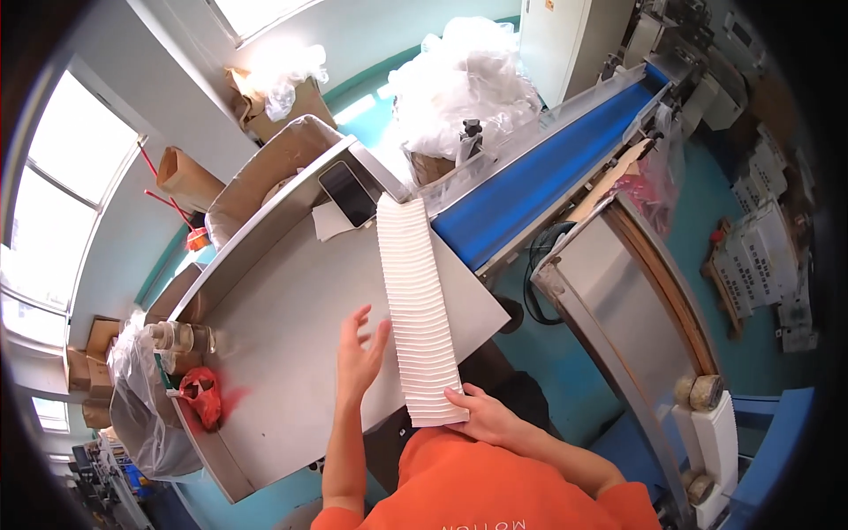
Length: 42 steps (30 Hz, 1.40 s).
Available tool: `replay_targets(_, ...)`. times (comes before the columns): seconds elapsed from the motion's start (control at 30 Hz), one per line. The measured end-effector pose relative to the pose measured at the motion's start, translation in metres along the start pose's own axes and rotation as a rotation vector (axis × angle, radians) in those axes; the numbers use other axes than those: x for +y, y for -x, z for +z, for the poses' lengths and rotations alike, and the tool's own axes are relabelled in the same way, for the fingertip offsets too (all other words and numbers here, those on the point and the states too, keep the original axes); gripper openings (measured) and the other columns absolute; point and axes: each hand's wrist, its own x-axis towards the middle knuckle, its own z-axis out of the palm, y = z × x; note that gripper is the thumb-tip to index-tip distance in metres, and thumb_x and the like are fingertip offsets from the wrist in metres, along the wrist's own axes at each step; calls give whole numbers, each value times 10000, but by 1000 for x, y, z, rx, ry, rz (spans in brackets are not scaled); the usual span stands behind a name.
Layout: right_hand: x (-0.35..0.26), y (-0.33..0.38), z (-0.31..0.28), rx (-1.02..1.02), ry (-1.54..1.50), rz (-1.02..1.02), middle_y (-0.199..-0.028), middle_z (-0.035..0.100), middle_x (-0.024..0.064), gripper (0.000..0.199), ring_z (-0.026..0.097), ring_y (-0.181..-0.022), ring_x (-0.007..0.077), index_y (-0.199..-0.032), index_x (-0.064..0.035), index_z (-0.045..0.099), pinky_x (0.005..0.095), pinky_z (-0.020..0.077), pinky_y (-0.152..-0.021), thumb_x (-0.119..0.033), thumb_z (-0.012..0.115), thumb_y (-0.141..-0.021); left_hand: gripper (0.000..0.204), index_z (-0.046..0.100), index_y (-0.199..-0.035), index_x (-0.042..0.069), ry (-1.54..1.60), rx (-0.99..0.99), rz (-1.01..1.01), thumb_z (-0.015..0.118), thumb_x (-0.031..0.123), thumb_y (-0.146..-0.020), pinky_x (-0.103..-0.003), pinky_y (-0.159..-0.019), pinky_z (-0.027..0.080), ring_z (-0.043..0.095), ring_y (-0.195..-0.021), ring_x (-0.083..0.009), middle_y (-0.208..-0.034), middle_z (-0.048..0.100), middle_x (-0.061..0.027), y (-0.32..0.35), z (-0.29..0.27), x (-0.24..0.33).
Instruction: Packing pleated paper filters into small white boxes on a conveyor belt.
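Right hand (484,415) gripping near end of white stack (417,309); left hand (358,353) open, fingers spread, beside it (touching nothing). Risk: long row buckling, toppling off table (265,353).

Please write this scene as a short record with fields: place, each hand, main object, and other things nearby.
place: steel work table beside a blue conveyor belt
main object: long stack of white nested paper pieces, lying flat on the table
right hand: grips the near end of the stack
left hand: open, fingers spread, next to the stack's left side; contact cannot be told
nearby: dark phone at the far end of the table, red bag at its left edge, clear plastic bags behind
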Motion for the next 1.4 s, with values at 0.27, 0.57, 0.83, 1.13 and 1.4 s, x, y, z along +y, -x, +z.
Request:
replay_targets(0.27, 11, -2, 8, 98, -19, -78, -1367, 413, 169, 656, 464, -1273, 300, -1447, -21, 190, 485, 394, -1080, -175, 601, -959, 1041, 279, -1433, -54, -106, 88, 500, 815, 474, -714, -396, -1061, 387, 416, -1304, -369, -1465, 305, -253, -225, 63, 25)
replay_targets(0.57, -62, 11, -11, 29, 502, -83, -1238, 571, 157, 573, 582, -1136, 240, -1388, 29, 395, 391, 497, -964, -216, 644, -934, 443, 691, -896, 114, -503, 240, 186, 657, 548, -815, -414, -820, 414, 624, -887, -292, -912, 659, -90, -164, -4, -33)
replay_targets(0.83, -165, -42, 75, 134, 1712, -287, -1046, 676, 186, 714, 656, -953, 218, -1253, 12, 565, 322, 511, -829, -480, 755, -772, 418, 667, -932, 33, -415, 697, -421, 680, 442, -848, -376, -687, 474, 582, -688, -233, -769, 631, -99, -2, -107, -87)
replay_targets(1.13, -197, -141, 50, 41, 1191, -791, -894, 667, 38, 376, 634, -813, 156, -1167, -4, 580, 272, 485, -723, -326, 571, -972, 442, 631, -1176, 36, 199, 910, -582, 564, 413, -955, -315, -735, 471, 568, -733, -189, -811, 625, -111, 101, -141, -115)
replay_targets(1.4, -202, -113, 37, 38, 729, -429, -1069, 641, 79, 321, 636, -922, 172, -1218, -15, 538, 320, 542, -821, -154, 599, -935, 392, 654, -1097, 15, -809, 1011, -369, 548, 368, -964, -399, -804, 483, 616, -918, -336, -1053, 652, -193, 110, -139, -151)
